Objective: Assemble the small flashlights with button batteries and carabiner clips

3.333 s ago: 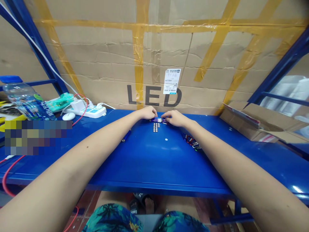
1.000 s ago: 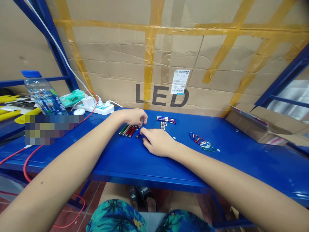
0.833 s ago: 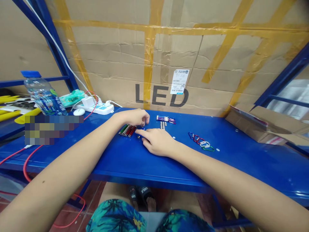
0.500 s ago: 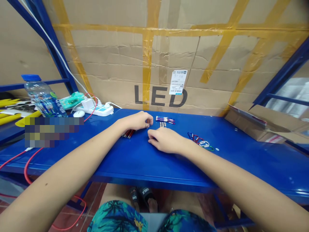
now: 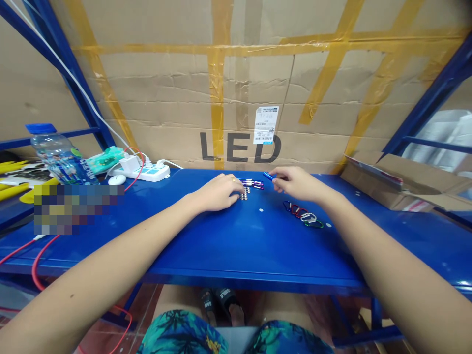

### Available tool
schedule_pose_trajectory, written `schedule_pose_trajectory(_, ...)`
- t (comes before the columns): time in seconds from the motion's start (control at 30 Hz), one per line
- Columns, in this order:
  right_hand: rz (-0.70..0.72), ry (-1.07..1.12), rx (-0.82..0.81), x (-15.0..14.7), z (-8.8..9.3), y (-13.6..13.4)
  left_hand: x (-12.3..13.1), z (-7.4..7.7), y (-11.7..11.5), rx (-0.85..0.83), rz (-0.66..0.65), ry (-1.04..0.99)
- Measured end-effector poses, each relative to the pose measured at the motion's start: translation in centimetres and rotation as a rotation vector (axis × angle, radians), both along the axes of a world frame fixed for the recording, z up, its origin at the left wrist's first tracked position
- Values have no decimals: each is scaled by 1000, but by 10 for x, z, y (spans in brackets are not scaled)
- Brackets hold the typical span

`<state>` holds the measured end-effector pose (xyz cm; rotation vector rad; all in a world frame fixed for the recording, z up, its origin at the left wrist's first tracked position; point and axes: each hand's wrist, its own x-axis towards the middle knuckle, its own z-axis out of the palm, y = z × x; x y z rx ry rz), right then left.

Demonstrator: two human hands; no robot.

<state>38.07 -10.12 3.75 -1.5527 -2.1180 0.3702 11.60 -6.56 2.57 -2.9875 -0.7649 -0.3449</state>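
Note:
My right hand (image 5: 293,183) pinches a small shiny blue tube (image 5: 268,175) between thumb and fingers, raised a little over the blue table. My left hand (image 5: 223,191) reaches to a cluster of small round silver button cells (image 5: 245,193), thumb and forefinger apart at its left edge. Just behind the cells lie several blue and purple metal tubes (image 5: 254,183), side by side. To the right, below my right wrist, a row of coloured carabiners (image 5: 303,214) rests on the table.
The blue table (image 5: 236,246) backs onto a large taped carton (image 5: 165,108). At left are a water bottle (image 5: 61,155), a white power strip (image 5: 149,170), a white round object (image 5: 117,180) and red cables. An open cardboard box (image 5: 391,184) sits at right.
My right hand has moved right and away from me and now holds the blue tube. My left hand has shifted right to the button cells. The red tubes beside it are now hidden.

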Motion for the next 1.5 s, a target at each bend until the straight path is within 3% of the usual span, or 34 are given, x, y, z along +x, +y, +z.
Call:
schedule_pose_trajectory(0.3,19,-69,13,-10,-5,-4,5,-9,-3,2,-52,56)
schedule_pose_trajectory(0.7,4,-85,-7,-15,1,-9,6,-6,-8,-44,-88,97)
schedule_pose_trajectory(0.93,48,144,-73,-14,-7,-4,9,0,-15,-105,-257,23)
schedule_pose_trajectory(1.17,171,430,-159,-24,-9,-5,10,-3,-16,-40,-193,28)
schedule_pose_trajectory(1.33,252,352,-209,-26,-6,-9,9,-8,-12,13,-187,64)
schedule_pose_trajectory(1.5,253,293,-282,-29,-3,-14,10,-3,-17,-2,-144,94)
